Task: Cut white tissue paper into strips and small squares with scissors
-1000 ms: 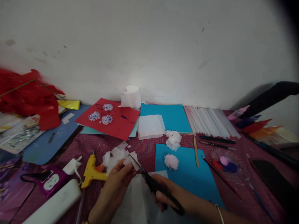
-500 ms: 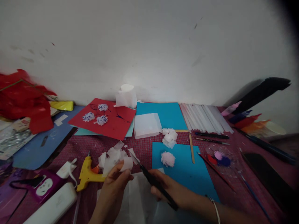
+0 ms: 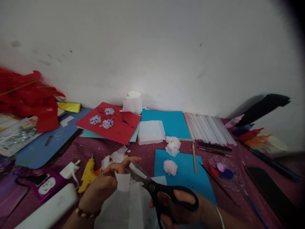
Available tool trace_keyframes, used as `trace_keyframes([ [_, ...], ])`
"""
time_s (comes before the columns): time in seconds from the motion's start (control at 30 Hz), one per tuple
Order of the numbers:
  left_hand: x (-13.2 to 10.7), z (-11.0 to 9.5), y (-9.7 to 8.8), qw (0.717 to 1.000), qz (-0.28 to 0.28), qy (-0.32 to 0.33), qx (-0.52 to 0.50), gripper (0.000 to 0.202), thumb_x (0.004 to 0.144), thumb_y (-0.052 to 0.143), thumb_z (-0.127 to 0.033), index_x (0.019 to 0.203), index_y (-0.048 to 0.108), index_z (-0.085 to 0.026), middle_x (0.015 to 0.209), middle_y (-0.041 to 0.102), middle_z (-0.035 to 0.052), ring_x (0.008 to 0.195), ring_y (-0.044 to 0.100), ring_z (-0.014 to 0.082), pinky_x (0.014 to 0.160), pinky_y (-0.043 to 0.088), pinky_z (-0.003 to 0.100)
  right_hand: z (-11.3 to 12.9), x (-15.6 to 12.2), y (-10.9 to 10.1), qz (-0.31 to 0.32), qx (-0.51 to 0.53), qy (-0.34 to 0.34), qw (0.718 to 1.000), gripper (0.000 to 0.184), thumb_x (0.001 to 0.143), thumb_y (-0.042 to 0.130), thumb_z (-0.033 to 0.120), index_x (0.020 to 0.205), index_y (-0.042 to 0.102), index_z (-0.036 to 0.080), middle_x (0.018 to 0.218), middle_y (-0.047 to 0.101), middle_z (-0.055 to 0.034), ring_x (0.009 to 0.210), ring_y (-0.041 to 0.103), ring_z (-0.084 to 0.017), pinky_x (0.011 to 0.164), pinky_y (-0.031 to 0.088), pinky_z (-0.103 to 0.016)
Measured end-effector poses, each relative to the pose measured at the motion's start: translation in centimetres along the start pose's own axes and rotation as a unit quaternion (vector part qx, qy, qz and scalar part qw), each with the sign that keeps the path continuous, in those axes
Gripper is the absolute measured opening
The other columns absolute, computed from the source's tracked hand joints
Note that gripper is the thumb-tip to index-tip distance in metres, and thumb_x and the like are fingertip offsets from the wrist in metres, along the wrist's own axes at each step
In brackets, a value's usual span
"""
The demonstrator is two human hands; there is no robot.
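My left hand (image 3: pixel 102 186) pinches a small white tissue piece (image 3: pixel 123 181) low in the middle of the view. My right hand (image 3: pixel 177 208) grips black-handled scissors (image 3: pixel 164 190), whose open blades reach left onto the tissue held by my left hand. Beneath both hands lies a larger white tissue sheet (image 3: pixel 124 210). A heap of white tissue scraps (image 3: pixel 115 157) sits just beyond my left hand. On the near blue card (image 3: pixel 188 171) rests a pale pink tissue pom-pom (image 3: pixel 170 167).
A yellow glue gun (image 3: pixel 87 174), a purple device (image 3: pixel 46 186) and a white case (image 3: pixel 47 211) lie at the left. Farther back are a red card with tissue flowers (image 3: pixel 109 122), a tissue roll (image 3: pixel 132 101), folded tissue (image 3: pixel 151 132), white strips (image 3: pixel 209 127), a wooden stick (image 3: pixel 194 157) and pens (image 3: pixel 214 147).
Both hands have drawn nearer and lower. The scissors have turned flat with their handles facing me, and the blades now sit on the tissue piece.
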State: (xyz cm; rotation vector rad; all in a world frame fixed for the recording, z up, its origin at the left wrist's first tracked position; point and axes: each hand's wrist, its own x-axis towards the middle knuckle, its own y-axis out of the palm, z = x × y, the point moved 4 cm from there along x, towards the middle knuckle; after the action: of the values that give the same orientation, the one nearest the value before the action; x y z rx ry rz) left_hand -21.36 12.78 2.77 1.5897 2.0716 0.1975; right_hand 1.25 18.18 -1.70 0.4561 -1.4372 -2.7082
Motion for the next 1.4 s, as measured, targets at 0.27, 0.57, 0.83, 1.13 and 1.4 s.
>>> trace_keyframes([
  [0.27, -0.5, -2.4, 0.7, 0.979, 0.105, 0.025, 0.172, 0.016, 0.059, 0.066, -0.010, 0.064, 0.073, -0.023, 0.100, 0.066, 0.0056, 0.092, 0.062, 0.0247, 0.080, 0.046, 0.033, 0.1, 0.0, 0.5, 0.016, -0.039, -0.039, 0.998, 0.078, 0.068, 0.065, 0.070, 0.119, 0.058, 0.011, 0.076, 0.057, -0.0032, 0.055, 0.049, -0.008, 0.051, 0.035, -0.019],
  [0.57, 0.8, -1.4, -0.6, 0.966, -0.008, -0.001, 0.257, 0.008, 0.066, 0.069, -0.021, 0.059, 0.069, -0.018, 0.057, 0.057, -0.0013, 0.053, 0.049, 0.0117, 0.049, 0.036, 0.021, -0.3, -0.1, -0.2, 0.006, -0.061, -0.058, 0.996, 0.080, 0.069, 0.066, 0.069, 0.124, 0.054, 0.011, 0.082, 0.058, -0.0056, 0.062, 0.055, -0.010, 0.058, 0.042, -0.020],
  [0.83, 0.2, 0.9, -2.3, 0.977, -0.212, 0.027, -0.020, 0.025, 0.051, 0.087, -0.028, 0.059, 0.067, -0.014, 0.059, 0.065, -0.0009, 0.059, 0.060, 0.0107, 0.063, 0.050, 0.021, 0.8, -0.6, 0.4, -0.042, -0.249, -0.127, 0.959, 0.069, 0.078, 0.060, 0.065, 0.123, 0.049, 0.014, 0.093, 0.055, -0.0069, 0.077, 0.055, -0.014, 0.069, 0.043, -0.025],
  [1.13, -0.7, 3.2, -1.3, 0.975, -0.204, 0.012, -0.089, 0.023, 0.056, 0.085, -0.029, 0.058, 0.067, -0.016, 0.060, 0.066, -0.0019, 0.062, 0.063, 0.0127, 0.067, 0.052, 0.025, 1.2, 0.7, 0.5, -0.103, -0.321, -0.095, 0.937, 0.051, 0.079, 0.065, 0.053, 0.107, 0.051, 0.012, 0.078, 0.050, 0.0002, 0.065, 0.048, -0.009, 0.059, 0.039, -0.021],
  [1.4, -0.5, 4.6, -1.5, 0.985, -0.173, 0.012, -0.021, 0.016, 0.064, 0.077, -0.028, 0.070, 0.070, -0.015, 0.064, 0.065, -0.0010, 0.063, 0.056, 0.0117, 0.063, 0.045, 0.023, 0.8, 2.1, -0.1, -0.142, -0.313, -0.065, 0.937, 0.041, 0.078, 0.067, 0.032, 0.111, 0.053, 0.011, 0.070, 0.050, 0.0034, 0.056, 0.047, -0.006, 0.052, 0.040, -0.018],
])
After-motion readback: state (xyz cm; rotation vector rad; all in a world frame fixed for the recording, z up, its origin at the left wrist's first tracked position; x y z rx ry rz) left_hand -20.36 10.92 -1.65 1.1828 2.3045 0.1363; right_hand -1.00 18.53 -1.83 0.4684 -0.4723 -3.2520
